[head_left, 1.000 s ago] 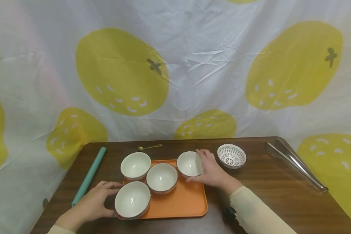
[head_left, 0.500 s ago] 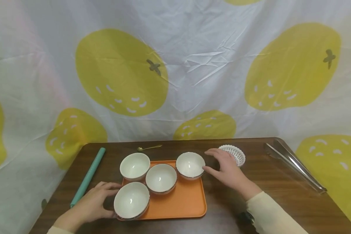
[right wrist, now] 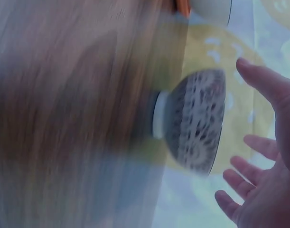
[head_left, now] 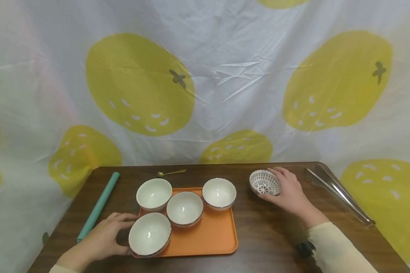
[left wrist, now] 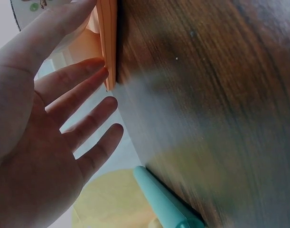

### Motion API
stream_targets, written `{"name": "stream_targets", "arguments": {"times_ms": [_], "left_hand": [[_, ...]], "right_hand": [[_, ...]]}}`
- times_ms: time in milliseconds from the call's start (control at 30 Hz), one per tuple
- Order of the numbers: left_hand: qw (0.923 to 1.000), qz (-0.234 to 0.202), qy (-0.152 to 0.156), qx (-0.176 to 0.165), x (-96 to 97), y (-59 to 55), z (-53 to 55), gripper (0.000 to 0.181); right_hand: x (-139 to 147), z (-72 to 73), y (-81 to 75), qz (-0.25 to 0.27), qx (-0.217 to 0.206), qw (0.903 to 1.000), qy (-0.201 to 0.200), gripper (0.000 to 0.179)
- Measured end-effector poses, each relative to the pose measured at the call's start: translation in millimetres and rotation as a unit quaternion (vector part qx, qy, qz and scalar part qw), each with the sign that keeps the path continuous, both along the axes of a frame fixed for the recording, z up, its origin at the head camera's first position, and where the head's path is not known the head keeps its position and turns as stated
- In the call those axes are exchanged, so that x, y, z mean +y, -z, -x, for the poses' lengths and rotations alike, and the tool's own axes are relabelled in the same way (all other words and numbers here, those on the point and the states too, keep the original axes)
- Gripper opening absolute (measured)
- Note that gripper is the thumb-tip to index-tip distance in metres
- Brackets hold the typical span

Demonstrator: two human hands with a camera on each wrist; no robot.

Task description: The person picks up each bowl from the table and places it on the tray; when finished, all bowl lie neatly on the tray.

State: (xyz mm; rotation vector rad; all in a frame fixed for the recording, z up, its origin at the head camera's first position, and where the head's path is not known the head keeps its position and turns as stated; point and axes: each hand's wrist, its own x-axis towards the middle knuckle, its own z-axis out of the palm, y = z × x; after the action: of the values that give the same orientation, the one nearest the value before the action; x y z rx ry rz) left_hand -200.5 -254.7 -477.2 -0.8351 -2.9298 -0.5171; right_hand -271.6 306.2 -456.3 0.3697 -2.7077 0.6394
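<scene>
Several white bowls sit on or over an orange tray (head_left: 208, 242) in the head view. My left hand (head_left: 104, 237) is at the near-left bowl (head_left: 149, 234), fingers loosely spread. In the left wrist view its fingertips (left wrist: 99, 64) are right at the tray's edge (left wrist: 109, 38). To the right of the tray stands a bowl with a scalloped rim and dark leaf pattern (head_left: 264, 184). My right hand (head_left: 290, 189) reaches round its right side, thumb in front and fingers behind. The right wrist view shows the patterned bowl (right wrist: 197, 121) upright, a gap between it and the relaxed fingers (right wrist: 242, 171).
A teal rod (head_left: 97, 208) lies left of the tray, and a small gold spoon (head_left: 171, 173) behind it. Metal tongs (head_left: 341, 197) lie at the right side of the brown table (head_left: 259, 242). A white curtain with yellow fruit (head_left: 140, 83) hangs along the back.
My right hand has let go of the back-right white bowl, which stays on the tray, and moved right to the patterned bowl. My left hand stays at the near-left bowl.
</scene>
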Motion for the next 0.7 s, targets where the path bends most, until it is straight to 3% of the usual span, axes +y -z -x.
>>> {"name": "stream_targets", "arguments": {"times_ms": [133,300,700], "left_hand": [[1.0000,0.002,0.002,0.006,-1.9,-2.1,0.5,0.072],[1.0000,0.003,0.003,0.000,-1.1,-3.3,1.1,0.073],[0.9999,0.002,0.002,-0.016,0.3,-3.9,0.0,0.073]], "right_hand": [[11.6,5.7,3.6,-0.002,-0.046,0.9987,0.021,0.110],[20.5,10.9,8.2,0.008,-0.085,0.9962,0.018,0.121],[25.9,18.3,14.0,0.031,-0.091,0.9953,-0.003,0.120]]}}
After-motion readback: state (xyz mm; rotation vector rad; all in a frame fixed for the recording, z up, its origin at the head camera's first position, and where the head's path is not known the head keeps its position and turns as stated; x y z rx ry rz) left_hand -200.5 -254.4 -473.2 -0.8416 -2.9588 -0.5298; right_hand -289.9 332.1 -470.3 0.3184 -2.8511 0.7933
